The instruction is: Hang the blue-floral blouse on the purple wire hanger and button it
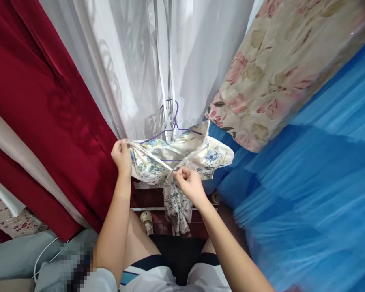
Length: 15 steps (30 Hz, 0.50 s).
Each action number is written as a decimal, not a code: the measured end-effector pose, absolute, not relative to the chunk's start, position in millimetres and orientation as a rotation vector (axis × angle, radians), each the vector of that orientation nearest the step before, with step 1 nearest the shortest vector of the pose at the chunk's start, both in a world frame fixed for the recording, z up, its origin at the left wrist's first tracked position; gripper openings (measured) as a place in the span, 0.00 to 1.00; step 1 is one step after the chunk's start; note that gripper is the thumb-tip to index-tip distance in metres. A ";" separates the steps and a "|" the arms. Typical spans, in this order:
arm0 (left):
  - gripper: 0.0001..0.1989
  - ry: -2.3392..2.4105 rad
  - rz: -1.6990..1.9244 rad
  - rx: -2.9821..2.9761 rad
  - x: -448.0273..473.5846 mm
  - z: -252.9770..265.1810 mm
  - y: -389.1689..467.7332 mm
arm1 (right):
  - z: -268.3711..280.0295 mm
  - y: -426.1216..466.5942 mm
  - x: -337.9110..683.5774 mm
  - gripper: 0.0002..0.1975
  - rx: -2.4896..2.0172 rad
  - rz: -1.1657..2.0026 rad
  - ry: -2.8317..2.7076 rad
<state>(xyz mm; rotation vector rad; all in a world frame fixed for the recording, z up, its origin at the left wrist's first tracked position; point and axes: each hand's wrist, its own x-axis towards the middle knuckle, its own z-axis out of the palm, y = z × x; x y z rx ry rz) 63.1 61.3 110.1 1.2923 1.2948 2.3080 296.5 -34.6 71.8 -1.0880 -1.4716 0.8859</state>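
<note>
A white garment with a blue and yellow floral print hangs in front of me on a purple hanger. My left hand pinches the garment at its left shoulder edge. Lower and to the right, my right hand has thumb and finger closed on the garment's front neckline edge, near the middle. Between the two hands the edge is stretched in a slanting line. The right shoulder sits past the hanger's right arm. A narrower part of the garment dangles below my right hand.
White ribbons hang down to the hanger before a sheer white curtain. Dark red cloth hangs at left. Pink-flowered fabric and blue tulle fill the right. A beige clog shows below.
</note>
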 end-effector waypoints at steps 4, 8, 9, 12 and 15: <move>0.15 1.229 2.017 0.797 60.1 42.4 69.9 | 67.8 -51.2 295.2 0.16 -1.018 1.049 -1.383; 0.19 1.181 1.782 0.901 106.3 -10.4 38.4 | 39.7 -52.3 323.1 0.16 -1.083 0.969 -1.113; 0.19 1.154 1.730 0.937 119.5 -17.0 28.2 | 29.1 -52.6 334.3 0.15 -1.115 0.907 -1.049; 0.18 1.036 1.655 1.100 155.1 -16.0 -2.0 | 0.0 -57.7 367.8 0.16 -1.257 0.752 -0.986; 0.15 0.941 1.664 1.345 182.9 11.3 -29.6 | -9.4 -67.1 385.8 0.14 -1.381 0.629 -1.162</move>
